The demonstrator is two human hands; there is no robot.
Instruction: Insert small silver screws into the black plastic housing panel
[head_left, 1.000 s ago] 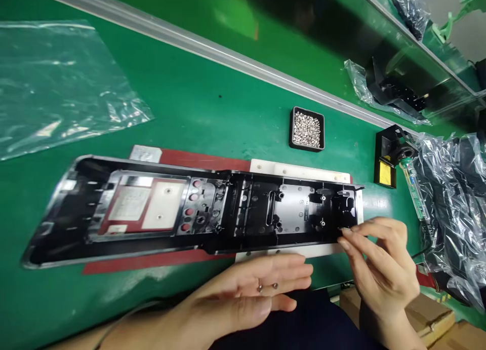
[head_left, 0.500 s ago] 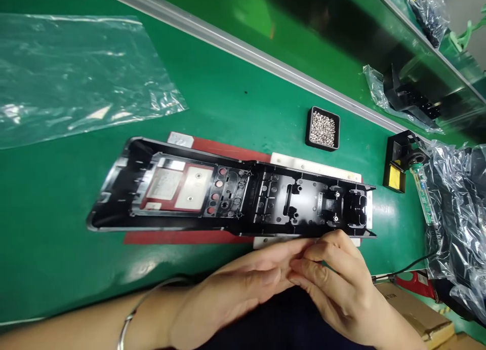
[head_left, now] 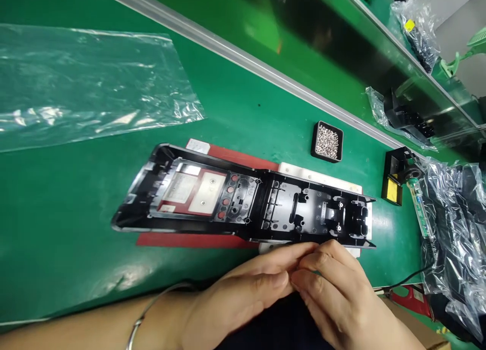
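Note:
A long black plastic housing lies with its hollow inside up on a red and white fixture. Just in front of its near edge, my left hand is cupped with its fingers stretched out; what its palm may hold is hidden. My right hand meets it there, thumb and fingertips pinched together over the left palm. Whatever sits in that pinch is too small or covered to see. Two small metal inserts show near the right end of the housing.
Behind the housing stands a small black box of small metal parts. A clear plastic bag lies at the left. To the right are a soldering iron in a black stand and plastic-wrapped black parts. A metal rail runs behind.
The view has shifted, so the housing and the box appear a little further right and lower. Both hands stay together, the right fingertips still pinched at the left palm.

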